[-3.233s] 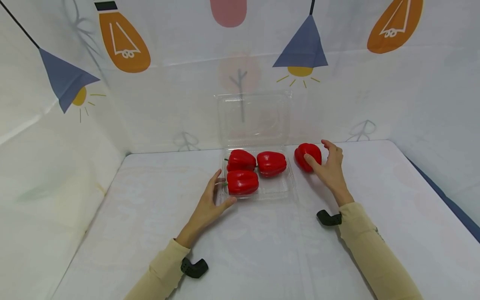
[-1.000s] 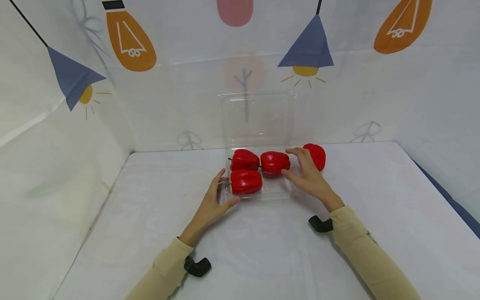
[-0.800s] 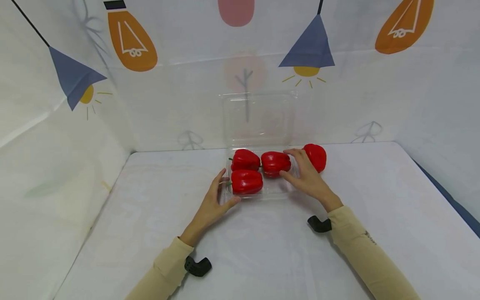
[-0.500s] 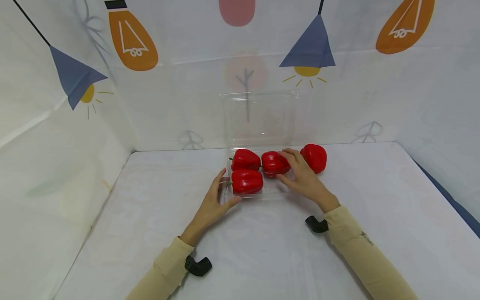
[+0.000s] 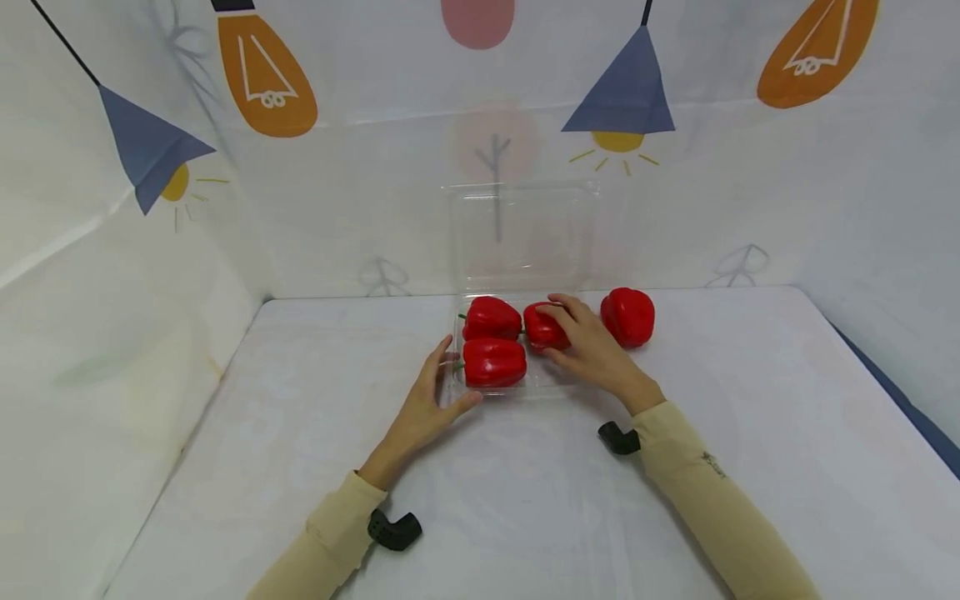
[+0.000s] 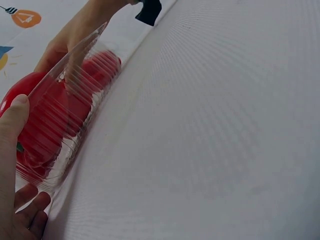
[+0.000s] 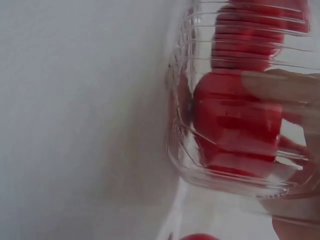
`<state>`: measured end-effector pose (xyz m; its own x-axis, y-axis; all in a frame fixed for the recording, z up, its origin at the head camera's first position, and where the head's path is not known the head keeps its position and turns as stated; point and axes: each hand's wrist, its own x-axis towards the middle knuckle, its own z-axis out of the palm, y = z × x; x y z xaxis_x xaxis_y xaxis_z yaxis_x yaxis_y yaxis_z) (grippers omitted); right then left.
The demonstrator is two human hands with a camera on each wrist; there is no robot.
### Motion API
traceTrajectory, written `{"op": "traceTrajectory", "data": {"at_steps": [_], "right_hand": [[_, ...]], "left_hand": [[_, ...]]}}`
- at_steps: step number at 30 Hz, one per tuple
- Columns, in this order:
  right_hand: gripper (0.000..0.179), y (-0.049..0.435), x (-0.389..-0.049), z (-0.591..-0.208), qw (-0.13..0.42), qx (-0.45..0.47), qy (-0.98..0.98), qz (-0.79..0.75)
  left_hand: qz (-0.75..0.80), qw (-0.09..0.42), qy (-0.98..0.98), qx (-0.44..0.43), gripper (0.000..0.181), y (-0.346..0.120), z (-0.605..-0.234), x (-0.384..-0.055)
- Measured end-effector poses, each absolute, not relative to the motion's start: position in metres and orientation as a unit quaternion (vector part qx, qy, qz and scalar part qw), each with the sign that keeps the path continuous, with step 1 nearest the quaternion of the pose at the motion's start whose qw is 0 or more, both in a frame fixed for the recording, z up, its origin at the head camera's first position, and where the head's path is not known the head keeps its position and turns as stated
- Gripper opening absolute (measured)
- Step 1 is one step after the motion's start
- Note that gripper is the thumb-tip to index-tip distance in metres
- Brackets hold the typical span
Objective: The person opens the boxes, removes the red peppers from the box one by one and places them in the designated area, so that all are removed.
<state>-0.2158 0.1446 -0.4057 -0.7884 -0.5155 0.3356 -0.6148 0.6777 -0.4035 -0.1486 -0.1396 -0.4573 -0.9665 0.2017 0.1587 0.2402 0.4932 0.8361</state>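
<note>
Three red bell peppers lie in a clear plastic clamshell box: one at back left (image 5: 491, 318), one at front left (image 5: 493, 362), one at right (image 5: 545, 326). My right hand (image 5: 592, 346) reaches over the box's right wall and grips the right pepper, fingers on its far side and thumb in front. At the front left corner of the box (image 5: 551, 390), my left hand (image 5: 422, 412) holds the wall, thumb along the front and fingers on the left side. In the left wrist view the thumb (image 6: 17, 115) lies at the rim.
Another red bell pepper (image 5: 627, 317) lies on the white-covered table (image 5: 510, 500), just right of the box. The box's lid (image 5: 522, 233) stands up against the printed cloth backdrop (image 5: 360, 192). A pale cloth side wall (image 5: 112, 317) borders the left.
My right hand has left the loose pepper beside the box and moved left onto the right pepper inside it. The left hand stays at the box corner.
</note>
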Motion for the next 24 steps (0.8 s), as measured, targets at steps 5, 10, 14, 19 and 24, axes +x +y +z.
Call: {"op": "traceTrajectory", "data": {"at_steps": [5,10,14,19,24], "right_hand": [[0.069,0.1415,-0.2173,-0.405,0.093,0.305,-0.915,0.248],[0.067,0.1427,-0.2178,-0.4069,0.084,0.292,-0.923,0.238],[0.067,0.1432,-0.2183,-0.4102,0.082,0.288,-0.926,0.231],[0.065,0.1438,-0.2182,-0.412,0.1,0.299,-0.922,0.227],[0.064,0.1448,-0.2169,-0.4134,0.115,0.305,-0.918,0.225]], "left_hand": [[-0.484,0.02,-0.865,-0.128,0.093,-0.1408,-0.457,-0.1489],[-0.483,0.02,-0.866,-0.127,0.093,-0.141,-0.4591,-0.1491],[-0.483,0.019,-0.866,-0.128,0.093,-0.1404,-0.4603,-0.1497],[-0.482,0.022,-0.866,-0.13,0.093,-0.1396,-0.4604,-0.1499],[-0.483,0.024,-0.865,-0.134,0.093,-0.1396,-0.4608,-0.1494]]}}
